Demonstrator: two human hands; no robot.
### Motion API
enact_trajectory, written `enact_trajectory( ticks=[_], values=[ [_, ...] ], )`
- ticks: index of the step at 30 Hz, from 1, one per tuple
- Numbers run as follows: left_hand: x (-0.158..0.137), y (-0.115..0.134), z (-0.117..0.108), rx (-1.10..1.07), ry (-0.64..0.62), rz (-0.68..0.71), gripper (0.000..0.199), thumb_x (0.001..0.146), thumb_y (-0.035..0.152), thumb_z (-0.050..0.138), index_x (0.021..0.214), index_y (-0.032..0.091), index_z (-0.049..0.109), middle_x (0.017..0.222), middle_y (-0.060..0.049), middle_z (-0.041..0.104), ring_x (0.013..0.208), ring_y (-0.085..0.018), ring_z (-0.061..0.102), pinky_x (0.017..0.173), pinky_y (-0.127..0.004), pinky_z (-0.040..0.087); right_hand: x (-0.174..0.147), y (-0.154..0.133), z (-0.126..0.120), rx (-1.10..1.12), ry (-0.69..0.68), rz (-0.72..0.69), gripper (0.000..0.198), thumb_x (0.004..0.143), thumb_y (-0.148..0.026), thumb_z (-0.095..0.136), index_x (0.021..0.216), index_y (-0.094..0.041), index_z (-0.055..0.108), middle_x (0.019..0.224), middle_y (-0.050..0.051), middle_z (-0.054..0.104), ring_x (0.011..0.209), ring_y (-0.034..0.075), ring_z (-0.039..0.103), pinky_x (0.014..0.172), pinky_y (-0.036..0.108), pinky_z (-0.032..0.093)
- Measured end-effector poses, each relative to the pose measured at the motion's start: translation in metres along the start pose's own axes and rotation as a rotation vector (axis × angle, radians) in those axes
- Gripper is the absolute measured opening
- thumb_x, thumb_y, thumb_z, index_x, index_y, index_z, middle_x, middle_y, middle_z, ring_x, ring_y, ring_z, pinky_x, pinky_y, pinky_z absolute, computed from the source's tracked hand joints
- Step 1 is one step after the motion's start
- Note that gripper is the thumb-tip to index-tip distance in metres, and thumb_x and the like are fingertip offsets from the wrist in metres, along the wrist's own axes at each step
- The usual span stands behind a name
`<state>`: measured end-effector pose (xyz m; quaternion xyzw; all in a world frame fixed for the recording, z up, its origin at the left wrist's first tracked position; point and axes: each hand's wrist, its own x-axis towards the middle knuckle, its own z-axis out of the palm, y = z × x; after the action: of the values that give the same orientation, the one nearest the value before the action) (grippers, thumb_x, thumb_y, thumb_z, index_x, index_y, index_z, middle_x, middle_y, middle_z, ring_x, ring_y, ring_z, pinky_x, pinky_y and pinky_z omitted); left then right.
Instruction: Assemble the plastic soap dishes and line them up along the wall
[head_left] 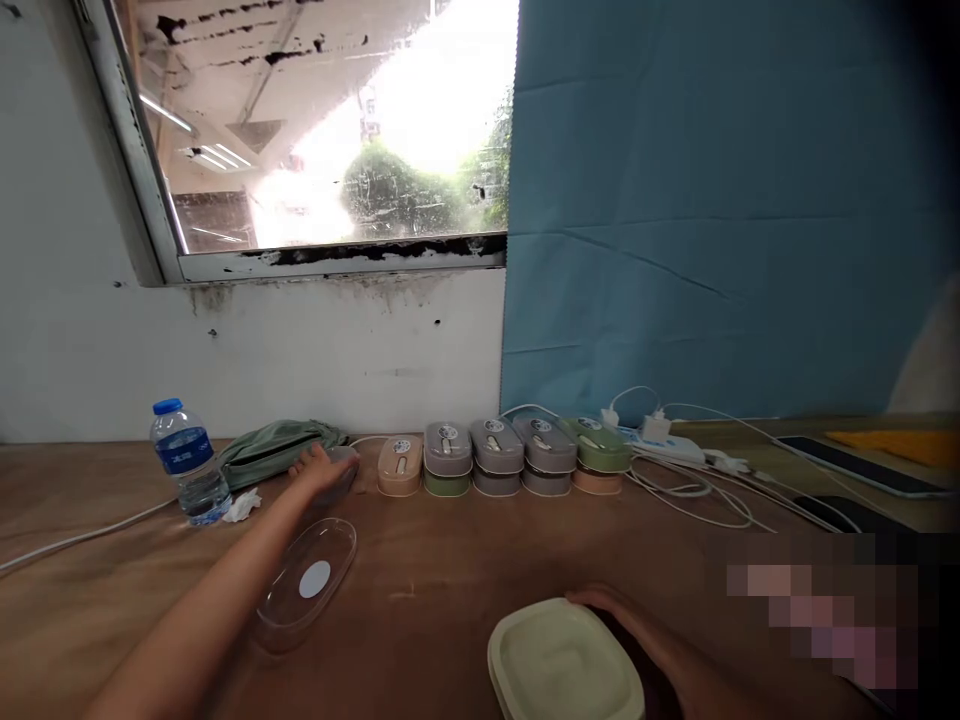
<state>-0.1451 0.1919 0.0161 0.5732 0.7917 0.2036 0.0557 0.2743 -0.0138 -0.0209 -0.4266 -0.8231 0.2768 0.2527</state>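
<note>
At the back left, my left hand (322, 474) reaches over a small grey box (343, 478), its fingers bent around the sides; part of the box is hidden under the hand. In front of it lies a transparent oval lid (289, 590) with a round white sticker (315, 579). My right hand (611, 606) grips the far right edge of a pale green rounded box (566, 660) at the front of the table. That box is partly cut off by the bottom of the picture.
Several lunch boxes (495, 450), most stacked in twos, stand in a row along the wall. A water bottle (191, 465), crumpled tissue (242, 505) and green pouch (274, 450) are at left. Cables (694, 490), a power strip (667, 448) and a phone (862, 467) lie at right.
</note>
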Motion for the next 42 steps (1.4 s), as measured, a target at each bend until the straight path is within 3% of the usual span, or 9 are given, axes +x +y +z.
enact_trajectory(
  ticks=[2, 5, 7, 8, 12, 16, 20, 33, 42],
  values=[
    [-0.024, -0.004, -0.021, 0.001, -0.007, 0.069, 0.074, 0.065, 0.062, 0.041, 0.116, 0.010, 0.034, 0.123, -0.022, 0.038, 0.116, -0.035, 0.036, 0.092, -0.045, 0.028, 0.000, 0.001, 0.000, 0.011, -0.001, 0.009, 0.073, 0.060, -0.026, 0.063, 0.126, -0.021, 0.034, 0.127, 0.009, 0.041, 0.119, 0.029, 0.035, 0.099, 0.041, 0.029],
    [-0.080, -0.023, -0.051, -0.029, -0.181, 0.525, 0.055, 0.069, 0.056, 0.044, 0.110, 0.020, 0.044, 0.123, -0.010, 0.044, 0.114, -0.026, 0.039, 0.094, -0.035, 0.032, -0.001, 0.005, 0.000, 0.016, -0.009, 0.018, 0.072, 0.060, -0.027, 0.063, 0.126, -0.021, 0.035, 0.128, 0.009, 0.040, 0.118, 0.029, 0.036, 0.100, 0.039, 0.029],
    [-0.120, -0.042, -0.061, -0.047, -0.296, 0.704, 0.042, 0.073, 0.050, 0.045, 0.107, 0.026, 0.050, 0.119, -0.003, 0.050, 0.110, -0.020, 0.045, 0.093, -0.029, 0.035, -0.001, 0.007, 0.000, -0.002, -0.034, 0.027, 0.071, 0.060, -0.029, 0.063, 0.126, -0.021, 0.036, 0.130, 0.010, 0.037, 0.119, 0.029, 0.034, 0.100, 0.039, 0.028],
    [-0.138, -0.051, -0.060, -0.032, -0.313, 0.708, 0.038, 0.073, 0.048, 0.047, 0.104, 0.026, 0.053, 0.115, -0.002, 0.054, 0.107, -0.019, 0.047, 0.091, -0.027, 0.036, -0.001, 0.008, 0.000, -0.018, -0.055, 0.034, 0.071, 0.061, -0.031, 0.063, 0.126, -0.021, 0.036, 0.131, 0.010, 0.035, 0.120, 0.028, 0.033, 0.101, 0.039, 0.027],
    [-0.180, -0.076, -0.038, -0.035, -0.114, 0.566, 0.028, 0.075, 0.043, 0.047, 0.091, 0.026, 0.064, 0.096, -0.002, 0.065, 0.091, -0.020, 0.057, 0.082, -0.027, 0.044, 0.000, 0.006, 0.000, -0.084, -0.106, 0.052, 0.069, 0.060, -0.035, 0.063, 0.123, -0.022, 0.039, 0.133, 0.009, 0.031, 0.122, 0.029, 0.029, 0.101, 0.040, 0.025],
    [-0.183, -0.076, -0.021, -0.050, 0.072, 0.548, 0.025, 0.077, 0.042, 0.045, 0.081, 0.029, 0.066, 0.088, -0.001, 0.067, 0.086, -0.021, 0.059, 0.082, -0.033, 0.044, 0.002, 0.004, -0.004, -0.078, -0.154, 0.037, 0.066, 0.059, -0.036, 0.063, 0.120, -0.024, 0.042, 0.132, 0.008, 0.032, 0.121, 0.029, 0.030, 0.100, 0.039, 0.026],
    [-0.175, -0.072, -0.017, -0.067, 0.153, 0.507, 0.028, 0.076, 0.044, 0.044, 0.077, 0.029, 0.067, 0.084, -0.002, 0.068, 0.084, -0.023, 0.060, 0.080, -0.034, 0.045, 0.005, 0.002, -0.009, -0.056, -0.196, 0.025, 0.059, 0.058, -0.036, 0.063, 0.114, -0.025, 0.047, 0.129, 0.007, 0.034, 0.119, 0.029, 0.033, 0.099, 0.037, 0.029],
    [-0.161, -0.076, -0.013, -0.013, 0.112, 0.488, 0.035, 0.080, 0.045, 0.037, 0.077, 0.023, 0.064, 0.085, -0.005, 0.066, 0.084, -0.021, 0.058, 0.077, -0.029, 0.043, 0.000, -0.001, -0.004, -0.082, -0.111, -0.017, 0.047, 0.065, -0.034, 0.061, 0.109, -0.028, 0.049, 0.129, 0.004, 0.032, 0.118, 0.026, 0.034, 0.098, 0.036, 0.030],
    [-0.152, -0.077, -0.013, -0.150, 0.085, 0.446, 0.033, 0.076, 0.046, 0.040, 0.076, 0.022, 0.063, 0.084, -0.003, 0.066, 0.084, -0.020, 0.058, 0.076, -0.028, 0.044, 0.000, -0.016, -0.010, -0.101, -0.122, -0.001, 0.044, 0.067, -0.038, 0.060, 0.108, -0.027, 0.051, 0.127, 0.006, 0.036, 0.116, 0.026, 0.038, 0.096, 0.037, 0.033]
  ],
)
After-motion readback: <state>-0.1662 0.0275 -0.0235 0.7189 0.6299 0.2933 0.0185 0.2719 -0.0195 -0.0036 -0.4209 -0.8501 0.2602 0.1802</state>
